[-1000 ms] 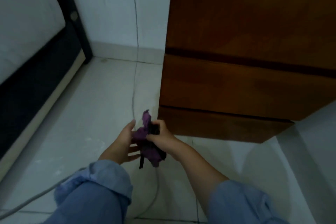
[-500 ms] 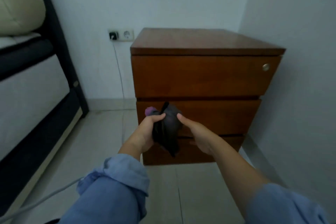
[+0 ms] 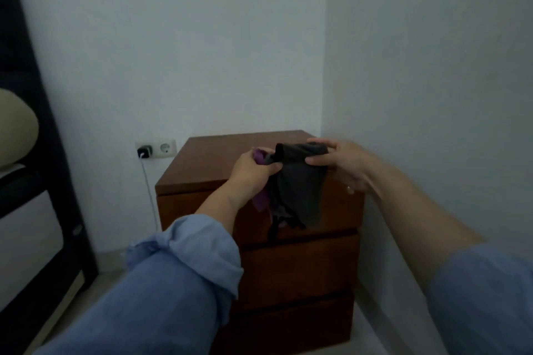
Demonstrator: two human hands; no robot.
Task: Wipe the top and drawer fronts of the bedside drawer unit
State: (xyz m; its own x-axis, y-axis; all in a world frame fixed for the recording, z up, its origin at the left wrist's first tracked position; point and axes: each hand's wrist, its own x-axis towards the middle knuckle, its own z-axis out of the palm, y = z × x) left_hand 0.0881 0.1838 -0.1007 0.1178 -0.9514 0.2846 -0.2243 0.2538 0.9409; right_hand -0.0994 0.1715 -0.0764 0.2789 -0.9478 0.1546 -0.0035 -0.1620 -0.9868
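Observation:
A brown wooden bedside drawer unit (image 3: 202, 158) with three drawer fronts stands in the room's corner. Over its top front edge I hold a dark grey and purple cloth (image 3: 300, 187) stretched between both hands. My left hand (image 3: 253, 173) grips the cloth's left part, where the purple shows. My right hand (image 3: 340, 164) pinches the upper right corner between thumb and fingers. The cloth hangs down in front of the top drawer and hides part of it. A small round lock shows on the top drawer just under my right hand.
A wall socket (image 3: 155, 148) with a black charger plugged in sits left of the unit, its cable running down to the floor. A dark bed frame (image 3: 57, 181) with a pale pillow (image 3: 17, 135) fills the left side. The right wall (image 3: 432, 95) stands close to the unit.
My view has lifted from the floor up to the unit's top. Both hands rose with the cloth from the lower drawers to the top edge and spread the cloth wider.

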